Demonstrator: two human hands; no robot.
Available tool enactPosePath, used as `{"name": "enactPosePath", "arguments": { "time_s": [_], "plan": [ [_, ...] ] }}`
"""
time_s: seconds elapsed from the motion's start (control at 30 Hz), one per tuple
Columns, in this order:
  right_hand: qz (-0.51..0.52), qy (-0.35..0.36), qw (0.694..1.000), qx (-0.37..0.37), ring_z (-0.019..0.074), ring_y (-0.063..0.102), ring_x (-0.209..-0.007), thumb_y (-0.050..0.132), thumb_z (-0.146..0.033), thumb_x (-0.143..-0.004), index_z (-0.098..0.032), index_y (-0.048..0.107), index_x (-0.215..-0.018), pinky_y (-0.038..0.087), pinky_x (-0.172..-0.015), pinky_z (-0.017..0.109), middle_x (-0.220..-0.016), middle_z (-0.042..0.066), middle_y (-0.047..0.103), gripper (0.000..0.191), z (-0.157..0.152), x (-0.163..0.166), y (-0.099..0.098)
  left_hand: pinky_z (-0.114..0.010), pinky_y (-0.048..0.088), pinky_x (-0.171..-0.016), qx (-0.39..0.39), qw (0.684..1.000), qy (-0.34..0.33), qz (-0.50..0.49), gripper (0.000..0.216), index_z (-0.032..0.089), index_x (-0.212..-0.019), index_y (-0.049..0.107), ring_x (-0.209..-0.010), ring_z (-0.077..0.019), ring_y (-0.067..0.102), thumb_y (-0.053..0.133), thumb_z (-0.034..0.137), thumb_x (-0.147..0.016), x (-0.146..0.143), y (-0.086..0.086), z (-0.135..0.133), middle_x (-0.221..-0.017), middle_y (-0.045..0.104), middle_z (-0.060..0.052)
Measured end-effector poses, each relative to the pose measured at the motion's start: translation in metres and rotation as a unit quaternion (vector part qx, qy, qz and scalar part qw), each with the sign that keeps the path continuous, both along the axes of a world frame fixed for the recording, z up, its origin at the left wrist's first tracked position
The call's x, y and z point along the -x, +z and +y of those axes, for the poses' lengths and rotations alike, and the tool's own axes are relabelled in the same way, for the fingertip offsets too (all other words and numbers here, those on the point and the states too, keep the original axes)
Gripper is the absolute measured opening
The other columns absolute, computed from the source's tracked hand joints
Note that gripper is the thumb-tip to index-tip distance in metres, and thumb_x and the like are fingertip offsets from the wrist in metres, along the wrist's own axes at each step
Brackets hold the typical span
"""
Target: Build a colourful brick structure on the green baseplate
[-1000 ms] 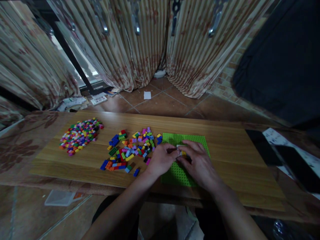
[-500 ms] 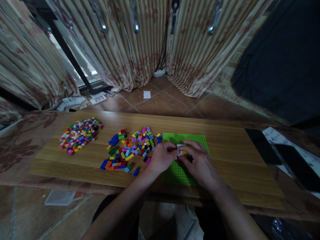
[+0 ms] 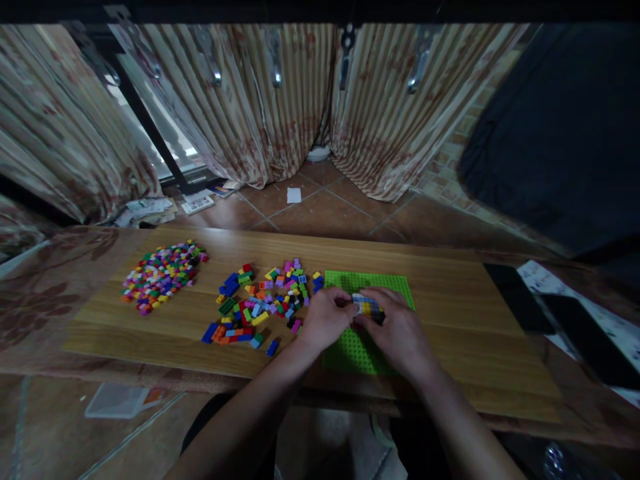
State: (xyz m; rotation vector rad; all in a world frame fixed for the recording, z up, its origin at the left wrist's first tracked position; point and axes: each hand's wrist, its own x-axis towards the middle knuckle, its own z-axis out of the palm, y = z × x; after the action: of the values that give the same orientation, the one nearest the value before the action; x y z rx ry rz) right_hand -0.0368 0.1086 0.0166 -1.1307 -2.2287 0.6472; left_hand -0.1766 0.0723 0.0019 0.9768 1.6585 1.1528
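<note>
Both hands meet over a green studded baseplate (image 3: 350, 357) on the wooden board. Between them is a small block of joined toy bricks (image 3: 369, 306), with white, blue-grey, yellow and dark parts showing. My left hand (image 3: 326, 319) is closed, its thumb and fingers pinching the block's left end. My right hand (image 3: 397, 330) curls round the right side, fingers over the top and thumb at the near edge. Fingers hide part of the block, and I cannot tell whether it touches the baseplate. Loose bricks (image 3: 260, 319) of many colours lie just left of my left hand.
A heap of smaller colourful pieces (image 3: 165, 273) lies at the left of the wooden board (image 3: 465, 320). Dark flat devices (image 3: 590, 340) and a patterned sheet rest beyond its right end. A clear plastic container (image 3: 116, 400) sits on the floor at lower left.
The view has tilted slightly, so the scene sits a little lower. My right fingers have shifted and more of the brick block shows between the hands.
</note>
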Motion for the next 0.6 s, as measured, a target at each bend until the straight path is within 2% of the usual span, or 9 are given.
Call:
{"name": "enactPosePath", "arguments": {
  "time_s": [0.13, 0.2, 0.27, 0.33, 0.4, 0.47, 0.6],
  "plan": [
    [0.036, -0.002, 0.998, 0.042, 0.0258, 0.058, -0.114, 0.066, -0.032, -0.075, -0.022, 0.063, -0.117, 0.047, -0.096, 0.046, -0.123, 0.010, 0.062, 0.043, 0.005, -0.012, 0.005, -0.022, 0.046, -0.054, -0.022, 1.000, -0.021, 0.000, 0.006, 0.015, -0.077, 0.064, -0.055, -0.0117, 0.059, 0.063, 0.020, -0.073, 0.005, 0.001, -0.003, -0.061, 0.062, 0.001],
    [0.058, -0.051, 0.995, 0.061, 0.0256, 0.060, -0.110, 0.062, -0.037, -0.077, -0.021, 0.062, -0.118, 0.052, -0.088, 0.042, -0.124, 0.011, 0.062, 0.044, 0.013, -0.025, 0.007, -0.022, 0.046, -0.052, -0.016, 0.999, -0.026, -0.025, 0.010, 0.016, -0.079, 0.063, -0.054, -0.0116, 0.059, 0.057, 0.024, -0.079, 0.010, 0.002, -0.005, -0.060, 0.061, 0.002],
    [0.049, -0.132, 0.987, 0.076, 0.0252, 0.066, -0.097, 0.056, -0.040, -0.081, -0.017, 0.065, -0.113, 0.054, -0.077, 0.039, -0.112, 0.013, 0.068, 0.040, 0.022, -0.039, 0.007, -0.022, 0.046, -0.049, 0.002, 0.999, -0.008, -0.054, 0.014, 0.016, -0.081, 0.061, -0.051, -0.0111, 0.058, 0.049, 0.025, -0.083, 0.016, 0.004, -0.006, -0.062, 0.059, 0.002],
    [0.003, -0.177, 0.979, 0.102, 0.0235, 0.068, -0.080, 0.049, -0.039, -0.084, -0.015, 0.068, -0.106, 0.054, -0.070, 0.037, -0.094, 0.012, 0.072, 0.037, 0.028, -0.048, 0.006, -0.021, 0.046, -0.048, 0.014, 0.997, 0.017, -0.068, 0.015, 0.017, -0.083, 0.059, -0.051, -0.0105, 0.058, 0.046, 0.023, -0.083, 0.020, 0.005, -0.006, -0.064, 0.059, 0.003],
    [-0.048, -0.160, 0.977, 0.136, 0.0213, 0.068, -0.069, 0.044, -0.034, -0.086, -0.015, 0.069, -0.102, 0.053, -0.067, 0.035, -0.085, 0.009, 0.073, 0.035, 0.029, -0.051, 0.003, -0.020, 0.046, -0.048, 0.017, 0.998, 0.009, -0.065, 0.014, 0.017, -0.084, 0.059, -0.052, -0.0101, 0.058, 0.047, 0.024, -0.083, 0.021, 0.005, -0.006, -0.065, 0.059, 0.003],
    [-0.081, -0.113, 0.977, 0.160, 0.0196, 0.067, -0.064, 0.041, -0.028, -0.087, -0.016, 0.070, -0.099, 0.052, -0.064, 0.033, -0.080, 0.008, 0.073, 0.034, 0.025, -0.047, 0.000, -0.020, 0.046, -0.048, 0.016, 0.998, -0.027, -0.052, 0.015, 0.017, -0.084, 0.060, -0.053, -0.0105, 0.059, 0.048, 0.027, -0.083, 0.020, 0.003, -0.006, -0.065, 0.058, 0.003],
    [-0.105, -0.052, 0.983, 0.144, 0.0165, 0.065, -0.057, 0.039, -0.021, -0.087, -0.018, 0.070, -0.092, 0.049, -0.058, 0.028, -0.073, 0.005, 0.071, 0.031, 0.015, -0.031, -0.001, -0.022, 0.045, -0.052, -0.005, 0.995, -0.096, 0.027, 0.017, 0.017, -0.088, 0.064, -0.055, -0.0121, 0.058, 0.051, 0.027, -0.083, 0.014, 0.000, -0.006, -0.063, 0.060, 0.002]
  ]
}}
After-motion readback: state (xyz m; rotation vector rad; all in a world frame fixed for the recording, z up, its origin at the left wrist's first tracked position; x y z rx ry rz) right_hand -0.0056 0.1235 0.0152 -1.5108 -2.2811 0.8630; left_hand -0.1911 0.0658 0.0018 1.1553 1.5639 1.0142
